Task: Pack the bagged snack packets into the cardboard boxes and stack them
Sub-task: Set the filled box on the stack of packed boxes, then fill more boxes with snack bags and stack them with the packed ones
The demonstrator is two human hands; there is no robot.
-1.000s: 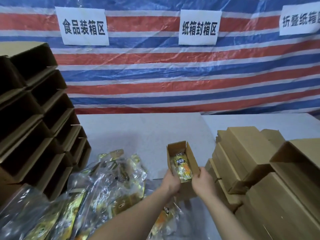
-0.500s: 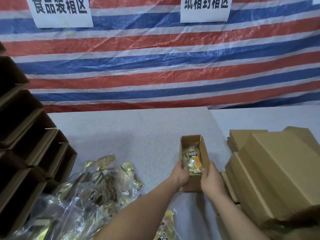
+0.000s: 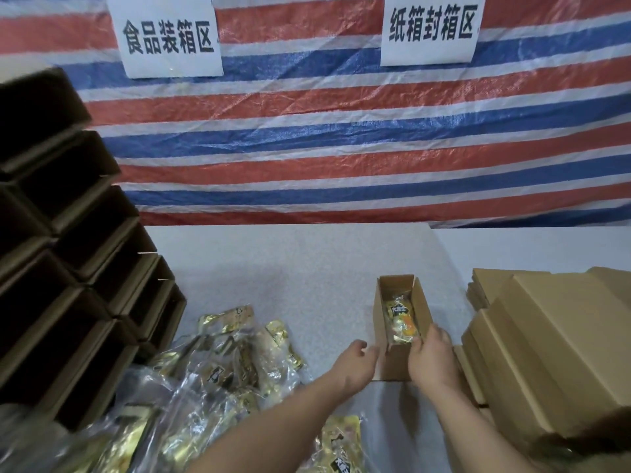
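1. Two bare hands reach forward over the grey table (image 3: pixel 307 268); the right hand (image 3: pixel 431 356) grips the near end of a small open cardboard box (image 3: pixel 384 322), its fingers curled over the near right wall and the thumb towards the inside; the left hand (image 3: pixel 355 365) hangs just left of the box with fingers loosely spread and slightly bent, holding nothing; whether its fingertips brush the box's left wall, I cannot tell.
2. One snack packet (image 3: pixel 401 322) lies lengthwise inside the box, yellow and orange with dark printed characters too small to read; the box stands on the table with its top flaps open.
3. Loose snack packets in clear bags (image 3: pixel 218 367) lie heaped at the lower left, gold and yellow wrappers glinting through crumpled plastic; another yellow packet (image 3: pixel 341 442) lies between the two forearms, dark lettering on it blurred.
4. Several closed boxes (image 3: pixel 553 339) are piled at the right, just beside the open box; at the left, a stack of empty boxes (image 3: pixel 68 268) lies on its side, dark open mouths facing the view.
5. Two white paper signs hang on the red, white and blue striped tarpaulin (image 3: pixel 341 138) behind the table; the left sign (image 3: pixel 169 37) reads 食品装箱区; the right sign (image 3: pixel 432 25) reads 纸箱封箱区, both in bold black characters.
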